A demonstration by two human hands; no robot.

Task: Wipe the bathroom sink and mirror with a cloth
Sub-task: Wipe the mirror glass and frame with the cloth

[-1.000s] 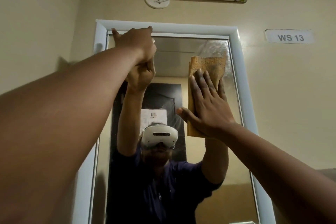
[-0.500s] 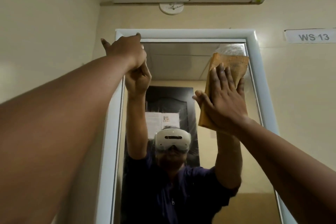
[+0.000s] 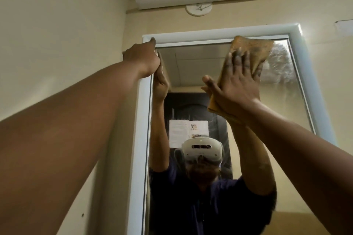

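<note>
Both hands are raised against the mirror [image 3: 191, 66]. My right hand [image 3: 236, 89] lies flat with straight, spread fingers on the brown cloth [image 3: 250, 49] and presses it to the glass. My left hand [image 3: 142, 59], well apart from it, has its fingers curled over the upper left corner of the white frame [image 3: 141, 120] — it seems to steady the body.

Compared with one second ago, the cloth is now higher and more to the right: its upper edge was below the frame then and now touches the top bar. Just right of the right hand, a cloudy, streaky patch [image 3: 278, 66] shows on the glass — probably wet film not yet wiped. So the stroke has reached the top, and I judge that the next pass goes sideways into that patch. No sink shows at this moment, so that part of the task cannot be judged.
</note>
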